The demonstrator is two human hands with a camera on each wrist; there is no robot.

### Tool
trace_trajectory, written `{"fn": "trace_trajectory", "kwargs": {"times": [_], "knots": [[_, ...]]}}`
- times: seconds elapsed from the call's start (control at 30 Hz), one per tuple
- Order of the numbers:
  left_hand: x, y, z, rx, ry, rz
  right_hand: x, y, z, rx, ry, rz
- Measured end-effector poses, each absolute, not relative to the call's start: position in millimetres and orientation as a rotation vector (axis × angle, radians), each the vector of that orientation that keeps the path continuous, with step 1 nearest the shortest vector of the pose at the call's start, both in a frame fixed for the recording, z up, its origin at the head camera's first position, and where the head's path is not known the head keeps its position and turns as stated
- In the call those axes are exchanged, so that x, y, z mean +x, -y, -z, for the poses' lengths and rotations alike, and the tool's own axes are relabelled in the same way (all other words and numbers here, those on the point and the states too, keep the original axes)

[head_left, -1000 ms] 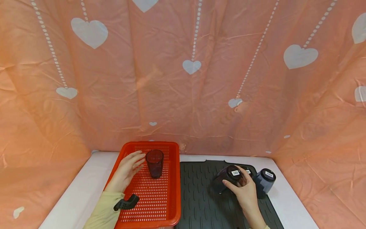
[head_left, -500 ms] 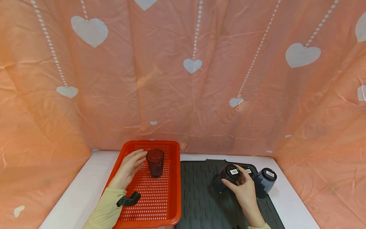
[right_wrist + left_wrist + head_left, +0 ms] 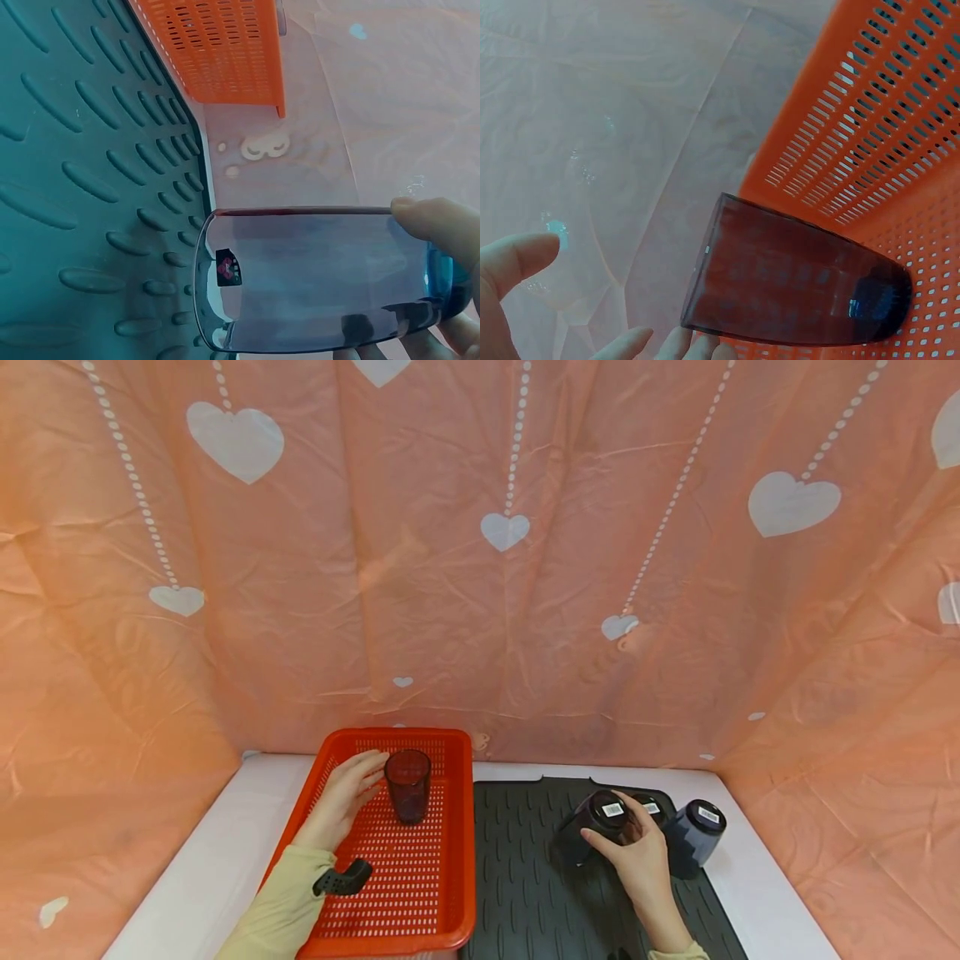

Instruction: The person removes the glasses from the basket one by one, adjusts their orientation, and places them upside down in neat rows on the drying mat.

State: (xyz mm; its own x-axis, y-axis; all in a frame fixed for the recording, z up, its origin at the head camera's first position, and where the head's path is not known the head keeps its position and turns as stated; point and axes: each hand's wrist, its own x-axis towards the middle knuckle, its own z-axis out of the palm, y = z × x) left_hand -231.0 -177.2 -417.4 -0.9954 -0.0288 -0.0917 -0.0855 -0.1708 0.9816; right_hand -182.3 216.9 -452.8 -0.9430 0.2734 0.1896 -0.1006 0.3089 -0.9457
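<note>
My right hand [image 3: 643,868] grips a dark tinted drinking glass [image 3: 581,837] near its base, thumb on one side and fingers on the other. The glass is upside down, its labelled base up and its rim toward the black ribbed mat [image 3: 517,877]. Whether the rim touches the mat, I cannot tell. A second dark glass [image 3: 408,789] stands upright in the red perforated basket [image 3: 467,868]. My left hand [image 3: 343,800] is beside that glass, thumb apart and fingers extended. In the left wrist view its fingertips [image 3: 676,341] are near the rim; contact is unclear.
Another upside-down glass [image 3: 695,842] is at the mat's right edge. One more glass [image 3: 649,808] sits behind my right hand, mostly hidden. The white table [image 3: 187,860] shows around the basket and mat. A pink curtain [image 3: 450,610] with hearts hangs behind.
My left hand has edged slightly right, closer to the glass in the basket. My right hand keeps its grip on the inverted glass, almost still.
</note>
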Motion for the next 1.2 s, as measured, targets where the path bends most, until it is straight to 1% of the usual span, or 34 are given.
{"fn": "trace_trajectory", "kwargs": {"times": [0.3,0.77,1.2], "knots": [[-238.3,174.6,416.6,-0.191,-1.941,-2.394,-183.7,-215.8,454.3,-0.158,2.275,-1.663],[-242.4,171.9,422.5,-0.124,-2.055,-2.341,-187.5,-213.5,457.8,-0.124,2.246,-1.623],[-245.7,170.0,425.4,-0.093,-2.155,-2.237,-191.8,-212.5,466.7,-0.158,2.298,-1.59]]}}
